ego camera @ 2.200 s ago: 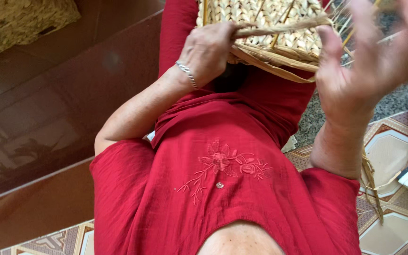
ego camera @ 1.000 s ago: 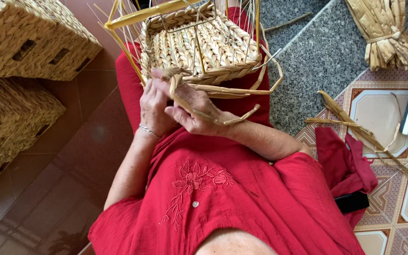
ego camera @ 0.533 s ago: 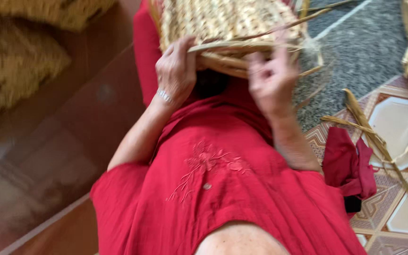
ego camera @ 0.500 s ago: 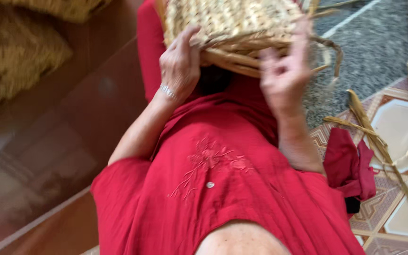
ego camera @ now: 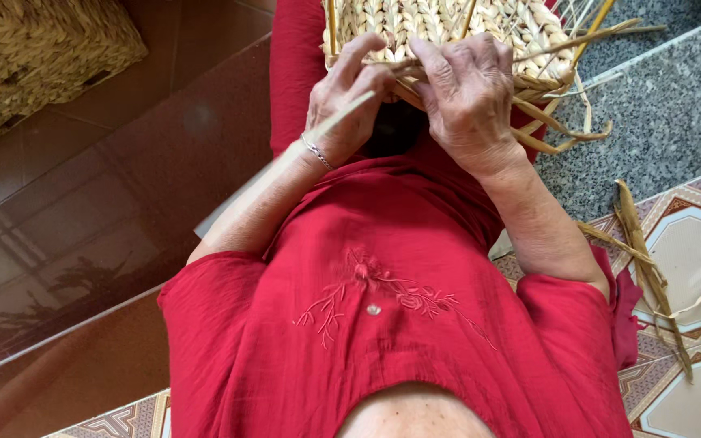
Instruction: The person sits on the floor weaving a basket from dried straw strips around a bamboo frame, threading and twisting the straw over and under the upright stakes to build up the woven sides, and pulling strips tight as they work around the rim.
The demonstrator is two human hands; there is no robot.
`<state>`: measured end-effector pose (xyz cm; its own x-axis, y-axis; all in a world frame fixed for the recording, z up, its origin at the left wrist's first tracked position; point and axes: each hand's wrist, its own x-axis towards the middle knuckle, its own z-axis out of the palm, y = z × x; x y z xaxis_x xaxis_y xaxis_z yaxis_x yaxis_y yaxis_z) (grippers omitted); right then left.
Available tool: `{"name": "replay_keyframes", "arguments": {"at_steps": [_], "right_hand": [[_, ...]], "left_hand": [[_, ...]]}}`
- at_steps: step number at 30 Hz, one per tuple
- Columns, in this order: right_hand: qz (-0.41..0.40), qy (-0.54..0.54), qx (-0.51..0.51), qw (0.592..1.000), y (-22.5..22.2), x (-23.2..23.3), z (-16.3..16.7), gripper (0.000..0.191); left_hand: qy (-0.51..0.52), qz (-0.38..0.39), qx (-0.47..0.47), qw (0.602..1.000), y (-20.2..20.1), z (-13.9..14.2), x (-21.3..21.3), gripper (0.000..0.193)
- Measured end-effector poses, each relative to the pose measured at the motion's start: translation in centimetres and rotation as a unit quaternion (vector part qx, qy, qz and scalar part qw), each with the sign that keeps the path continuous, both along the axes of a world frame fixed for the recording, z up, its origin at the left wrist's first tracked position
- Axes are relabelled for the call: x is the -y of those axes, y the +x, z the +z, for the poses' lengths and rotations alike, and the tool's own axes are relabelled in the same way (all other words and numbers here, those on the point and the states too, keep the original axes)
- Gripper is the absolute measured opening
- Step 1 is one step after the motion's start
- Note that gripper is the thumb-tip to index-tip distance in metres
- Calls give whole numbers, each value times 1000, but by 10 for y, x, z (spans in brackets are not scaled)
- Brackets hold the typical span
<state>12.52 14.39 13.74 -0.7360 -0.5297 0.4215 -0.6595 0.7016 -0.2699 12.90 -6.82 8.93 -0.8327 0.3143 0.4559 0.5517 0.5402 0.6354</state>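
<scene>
While under both hands' grip, basket [ego camera: 448, 28] rim.

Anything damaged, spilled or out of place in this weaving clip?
Nothing looks damaged. Loose dried strips lie scattered on the patterned tiles beside the person. Both the left hand and right hand grip the half-woven basket, whose unwoven ends stick out.

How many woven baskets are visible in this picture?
2. One unfinished basket lies on the lap, under the left hand and right hand. A finished basket stands top left. Others may be out of frame.
</scene>
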Motion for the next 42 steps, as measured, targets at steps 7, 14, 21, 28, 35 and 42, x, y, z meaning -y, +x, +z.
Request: {"name": "replay_keyframes", "arguments": {"at_steps": [7, 14, 21, 28, 35, 42], "right_hand": [[22, -55, 119, 991, -10, -6, -3, 18], [-16, -49, 74, 996, -18, -2, -11, 14], [-50, 24, -61, 997, -16, 11, -33, 27], [-70, -22, 79, 994, 10, -11, -32, 16], [-160, -34, 240, 957, 39, -70, 0, 16], [-196, 80, -94, 973, 60, -73, -1, 28]], "left_hand": [[-23, 12, -79, 997, 8, 1, 3, 12], [-22, -24, -90, 995, 6, 6, 10, 14], [27, -36, -17, 999, -9, -5, 6, 25], [-56, 35, 6, 998, -38, -19, -15, 29], [-57, 52, 73, 994, -44, -27, -14, 33], [-64, 64, 49, 995, -42, -43, -17, 45]]}}
